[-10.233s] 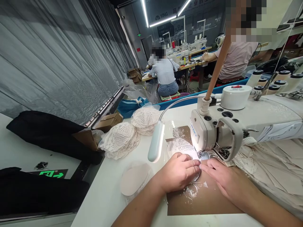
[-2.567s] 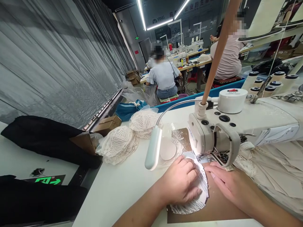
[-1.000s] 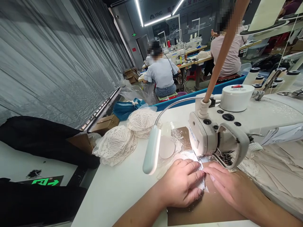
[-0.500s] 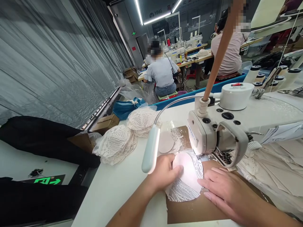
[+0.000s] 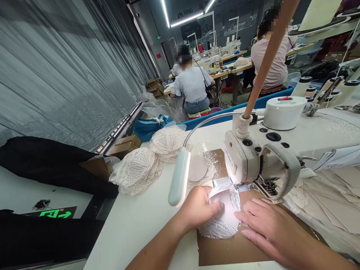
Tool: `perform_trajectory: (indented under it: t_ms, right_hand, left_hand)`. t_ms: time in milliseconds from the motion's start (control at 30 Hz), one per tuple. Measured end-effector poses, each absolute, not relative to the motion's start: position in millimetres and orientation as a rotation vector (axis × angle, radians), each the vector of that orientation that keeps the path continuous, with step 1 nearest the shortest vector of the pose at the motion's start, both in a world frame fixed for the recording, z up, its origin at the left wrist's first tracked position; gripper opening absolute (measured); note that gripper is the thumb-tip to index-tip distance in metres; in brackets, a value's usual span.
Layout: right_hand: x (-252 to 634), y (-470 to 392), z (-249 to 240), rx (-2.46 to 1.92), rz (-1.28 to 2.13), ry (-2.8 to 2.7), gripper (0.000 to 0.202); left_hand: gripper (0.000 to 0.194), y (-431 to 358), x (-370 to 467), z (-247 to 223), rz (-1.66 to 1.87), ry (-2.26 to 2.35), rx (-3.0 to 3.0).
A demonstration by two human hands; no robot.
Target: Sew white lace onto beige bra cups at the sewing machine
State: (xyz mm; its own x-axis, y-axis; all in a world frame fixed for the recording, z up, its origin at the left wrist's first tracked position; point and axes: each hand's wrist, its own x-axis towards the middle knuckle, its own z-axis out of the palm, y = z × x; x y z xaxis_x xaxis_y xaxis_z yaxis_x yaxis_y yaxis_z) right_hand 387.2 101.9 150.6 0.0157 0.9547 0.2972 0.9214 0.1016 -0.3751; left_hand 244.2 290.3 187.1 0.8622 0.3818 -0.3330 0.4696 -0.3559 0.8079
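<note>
A rounded pale pink pad (image 5: 227,206), looking like a bra cup pad, lies on a white lace piece (image 5: 218,229) in front of the sewing machine (image 5: 243,161). My left hand (image 5: 198,206) pinches the pad at its left side, thumb on top and fingers beneath, so its upper edge bends up. Along the right edge of the lace rests my right hand (image 5: 263,221), palm down with fingers stretched out, index fingertip touching the edge. The far end of the lace reaches the machine's presser foot area; the needle itself is hard to make out.
Stacks of lace pieces (image 5: 137,168) lie left on the white table (image 5: 135,228). A lamp (image 5: 179,178) on a bendable neck hangs beside my left hand. Another round pad (image 5: 197,169) lies behind it. Beige fabric pieces (image 5: 332,198) are piled right. Two people sit at machines beyond.
My left hand has shifted slightly right and the pad's upper edge has bent up and away from the lace. My right hand stays nearly in place.
</note>
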Motion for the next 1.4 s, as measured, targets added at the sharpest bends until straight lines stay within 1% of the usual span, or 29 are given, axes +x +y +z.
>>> perform_trajectory:
  t_ms: [133, 167, 233, 300, 367, 400, 467, 600, 733, 800, 867, 1033, 1167, 1400]
  right_hand:
    - [386, 102, 152, -1.826, 0.057, -1.89, 0.02]
    - [386, 102, 153, -1.829, 0.069, -1.892, 0.019]
    - [386, 102, 155, -1.834, 0.091, -1.9, 0.018]
    - [386, 102, 156, -1.827, 0.092, -1.905, 0.019]
    - [386, 103, 155, -1.809, 0.078, -1.904, 0.019]
    - [386, 103, 154, -1.804, 0.068, -1.901, 0.018]
    - [387, 103, 152, -1.807, 0.056, -1.903, 0.018]
    - [387, 101, 149, -1.855, 0.103, -1.933, 0.019]
    - [389, 100, 151, -1.86, 0.171, -1.939, 0.019]
    - [391, 101, 149, -1.856, 0.188, -1.909, 0.022]
    - [394, 102, 144, -1.883, 0.132, -1.852, 0.028]
    - [398, 103, 126, -2.083, -0.132, -1.811, 0.044]
    - [397, 103, 125, -2.114, -0.191, -1.871, 0.044]
    - [396, 109, 141, -2.055, -0.328, -1.834, 0.046]
  left_hand:
    - [0.019, 288, 242, 204, -0.213, 0.771, 2.247]
    - [0.021, 286, 242, 208, -0.17, 0.809, 2.365]
    - [0.024, 282, 243, 214, 0.027, 0.767, 2.641]
    - [0.023, 278, 246, 211, 0.235, 0.49, 2.882]
    - [0.019, 275, 250, 202, 0.306, 0.089, 2.98]
    - [0.019, 274, 252, 196, 0.296, -0.068, 2.984]
    - [0.022, 274, 256, 183, 0.251, -0.226, 2.966]
    - [0.027, 277, 258, 171, 0.185, -0.253, 2.951]
    - [0.03, 279, 255, 174, 0.143, -0.261, 2.952]
    - [0.032, 279, 253, 175, 0.127, -0.265, 2.959]
    - [0.034, 279, 253, 176, 0.119, -0.278, 2.956]
    - [0.038, 281, 253, 174, 0.133, -0.304, 2.902]
    - [0.04, 282, 255, 173, 0.159, -0.273, 2.892]
    - [0.043, 279, 257, 174, 0.141, -0.239, 2.957]
